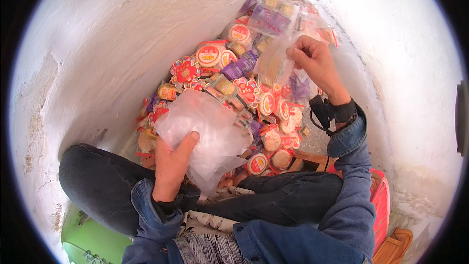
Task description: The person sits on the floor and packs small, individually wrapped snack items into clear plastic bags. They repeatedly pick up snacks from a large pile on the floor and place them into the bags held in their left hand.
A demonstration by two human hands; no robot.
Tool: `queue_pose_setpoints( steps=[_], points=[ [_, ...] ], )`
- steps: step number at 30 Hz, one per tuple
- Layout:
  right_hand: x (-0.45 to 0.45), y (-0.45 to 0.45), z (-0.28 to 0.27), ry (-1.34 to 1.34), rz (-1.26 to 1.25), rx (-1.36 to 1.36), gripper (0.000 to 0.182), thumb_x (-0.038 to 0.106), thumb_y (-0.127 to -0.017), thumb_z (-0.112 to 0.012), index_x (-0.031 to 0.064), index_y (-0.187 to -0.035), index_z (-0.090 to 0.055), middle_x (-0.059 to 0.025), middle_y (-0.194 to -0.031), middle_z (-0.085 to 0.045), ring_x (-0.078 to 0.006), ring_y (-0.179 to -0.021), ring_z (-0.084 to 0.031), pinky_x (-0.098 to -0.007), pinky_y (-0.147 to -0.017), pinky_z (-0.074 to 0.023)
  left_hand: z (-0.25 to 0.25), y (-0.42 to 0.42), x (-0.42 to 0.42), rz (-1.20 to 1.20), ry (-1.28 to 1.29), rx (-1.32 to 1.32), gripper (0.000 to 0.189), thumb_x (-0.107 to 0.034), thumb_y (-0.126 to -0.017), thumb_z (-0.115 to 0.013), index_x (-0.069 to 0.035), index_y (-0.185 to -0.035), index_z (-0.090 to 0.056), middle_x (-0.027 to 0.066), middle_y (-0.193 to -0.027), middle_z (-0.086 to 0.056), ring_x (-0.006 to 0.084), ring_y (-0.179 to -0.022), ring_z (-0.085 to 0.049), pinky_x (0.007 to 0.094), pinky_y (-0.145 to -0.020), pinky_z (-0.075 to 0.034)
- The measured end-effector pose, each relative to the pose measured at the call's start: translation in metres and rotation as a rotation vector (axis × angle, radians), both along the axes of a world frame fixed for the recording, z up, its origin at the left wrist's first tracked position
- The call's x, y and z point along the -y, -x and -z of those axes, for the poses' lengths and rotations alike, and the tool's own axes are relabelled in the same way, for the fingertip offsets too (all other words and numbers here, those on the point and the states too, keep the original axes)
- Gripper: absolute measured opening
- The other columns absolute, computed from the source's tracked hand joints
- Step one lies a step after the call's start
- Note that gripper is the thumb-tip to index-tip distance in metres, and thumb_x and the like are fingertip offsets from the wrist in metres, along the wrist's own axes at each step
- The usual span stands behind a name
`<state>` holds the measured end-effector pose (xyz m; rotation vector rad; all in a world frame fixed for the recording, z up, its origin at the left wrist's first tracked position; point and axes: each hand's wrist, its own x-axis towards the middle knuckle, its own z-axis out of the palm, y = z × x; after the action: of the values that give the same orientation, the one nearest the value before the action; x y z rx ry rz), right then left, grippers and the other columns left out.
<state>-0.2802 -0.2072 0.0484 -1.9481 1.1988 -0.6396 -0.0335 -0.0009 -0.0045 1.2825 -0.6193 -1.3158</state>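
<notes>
In my left hand (174, 165) is a stack of clear plastic bags (205, 128), with the thumb lying on top. My right hand (317, 62), raised over the far right of the heap, pinches a single translucent plastic bag (274, 60) between thumb and fingers. Below both hands spreads a large heap of small wrapped packets: round ones with red and white labels (209, 55), purple sachets (246, 62), red flower-shaped packets (184, 71) and small square yellowish packets (224, 86). A bag with purple print (270, 18) lies on the heap's far part.
White plastered walls (384, 44) close in on both sides and meet beyond the heap. My crossed legs (293, 194) border its near side. A green plastic object (91, 238) is at lower left; a red bag (381, 198) and a brown wooden piece (395, 245) are at lower right.
</notes>
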Motion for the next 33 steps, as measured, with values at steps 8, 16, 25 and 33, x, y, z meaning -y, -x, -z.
queue_pose_setpoints(
  steps=[8, 16, 25, 33],
  points=[
    [-0.069, -0.040, -0.062, -0.111, -0.308, -0.022, 0.016, 0.012, -0.079, -0.058, -0.0010, -0.074, -0.049, -0.0130, -0.061, -0.050, -0.0217, -0.053, -0.047, -0.0332, -0.051, -0.0388, -0.003, -0.004, -0.006, 0.014, 0.025, -0.029, 0.028, -0.004, -0.082, -0.055, 0.001, -0.110, -0.053, 0.0049, -0.099, -0.059, 0.0112, -0.088, -0.055, 0.0257, -0.075, -0.045],
    [-0.106, -0.087, 0.027, -0.088, -0.615, 0.079, 0.008, 0.008, -0.079, -0.057, 0.0023, -0.085, -0.057, -0.0077, -0.071, -0.053, -0.0146, -0.068, -0.053, -0.0294, -0.061, -0.0426, -0.005, 0.001, -0.004, 0.070, 0.033, -0.180, 0.030, -0.012, -0.082, -0.059, 0.000, -0.110, -0.053, 0.0040, -0.098, -0.058, 0.0110, -0.088, -0.054, 0.0257, -0.076, -0.044],
    [-0.024, -0.079, 0.069, -0.515, -0.477, -0.010, 0.016, 0.015, -0.082, -0.058, 0.0021, -0.090, -0.062, -0.0028, -0.080, -0.063, -0.0090, -0.072, -0.057, -0.0248, -0.060, -0.0463, 0.025, -0.001, 0.002, -0.065, -0.138, -0.004, 0.026, -0.010, -0.082, -0.058, 0.002, -0.104, -0.055, 0.0042, -0.095, -0.059, 0.0116, -0.085, -0.054, 0.0261, -0.075, -0.043],
    [0.172, 0.034, 0.145, 0.715, 0.433, -0.402, 0.027, 0.023, -0.077, -0.054, 0.0009, -0.092, -0.061, -0.0196, -0.087, -0.062, -0.0369, -0.082, -0.059, -0.0438, -0.071, -0.0462, 0.025, 0.002, 0.007, -0.071, -0.136, 0.082, 0.024, -0.006, -0.081, -0.058, 0.003, -0.102, -0.057, 0.0042, -0.095, -0.060, 0.0104, -0.085, -0.054, 0.0256, -0.075, -0.043]
  ],
)
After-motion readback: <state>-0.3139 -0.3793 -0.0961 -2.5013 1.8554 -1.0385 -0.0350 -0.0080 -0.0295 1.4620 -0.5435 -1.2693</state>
